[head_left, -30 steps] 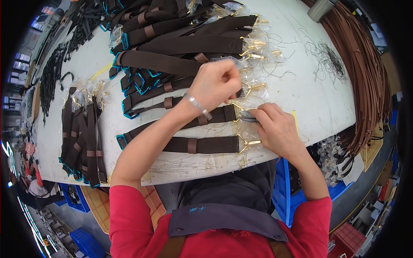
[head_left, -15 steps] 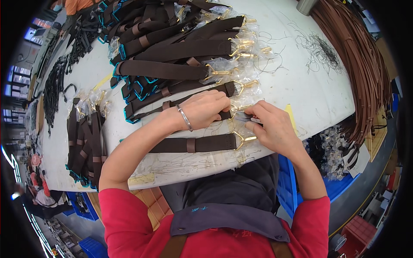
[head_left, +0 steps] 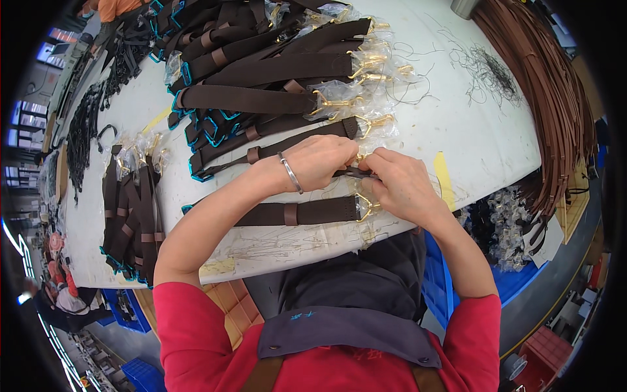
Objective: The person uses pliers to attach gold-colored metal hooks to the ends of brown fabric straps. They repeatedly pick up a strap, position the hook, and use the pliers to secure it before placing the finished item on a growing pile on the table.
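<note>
My left hand [head_left: 323,162], with a silver bangle at its wrist, is closed on the end of a dark brown webbing strap, next to its gold hook. The fingers hide most of that strap end. Close against it, my right hand [head_left: 400,184] is closed around small thread snips [head_left: 356,173]; only a narrow dark part of them shows between the hands. Nearer to me lies another brown strap [head_left: 324,210] with a leather loop and a gold hook [head_left: 368,209] in clear plastic. Just beyond my left hand is a similar strap [head_left: 307,138].
Farther back, a pile of brown straps [head_left: 274,68] with blue-covered buckles and wrapped gold hooks spreads over the white table [head_left: 450,117]. A smaller strap bundle [head_left: 130,222] lies left. Loose threads [head_left: 486,75] and long brown strips [head_left: 535,91] are at right. A blue crate [head_left: 441,277] stands below the edge.
My right hand has moved slightly left, up against my left hand, and the snips are now more hidden. The nearest strap has shifted a little away from me.
</note>
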The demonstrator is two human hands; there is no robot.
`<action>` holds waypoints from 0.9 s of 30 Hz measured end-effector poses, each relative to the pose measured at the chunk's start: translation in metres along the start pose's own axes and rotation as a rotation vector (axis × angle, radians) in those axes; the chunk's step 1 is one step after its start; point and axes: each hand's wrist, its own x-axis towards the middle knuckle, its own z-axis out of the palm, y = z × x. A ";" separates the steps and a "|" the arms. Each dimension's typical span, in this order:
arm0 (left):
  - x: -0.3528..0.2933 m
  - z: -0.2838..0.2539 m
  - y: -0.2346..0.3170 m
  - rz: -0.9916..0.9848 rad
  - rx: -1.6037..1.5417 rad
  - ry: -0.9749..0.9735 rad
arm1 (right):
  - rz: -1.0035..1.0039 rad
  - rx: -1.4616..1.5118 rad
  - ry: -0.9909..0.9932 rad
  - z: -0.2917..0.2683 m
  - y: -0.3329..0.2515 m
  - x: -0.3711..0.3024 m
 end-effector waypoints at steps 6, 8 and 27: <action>0.003 -0.002 0.003 -0.200 -0.355 -0.001 | -0.066 -0.062 0.029 0.003 -0.001 -0.001; 0.003 -0.003 0.002 -0.228 -0.441 0.002 | -0.086 -0.057 0.038 0.004 0.001 -0.001; -0.003 -0.023 0.026 -0.317 0.174 0.017 | 0.102 0.205 0.064 -0.003 0.005 -0.012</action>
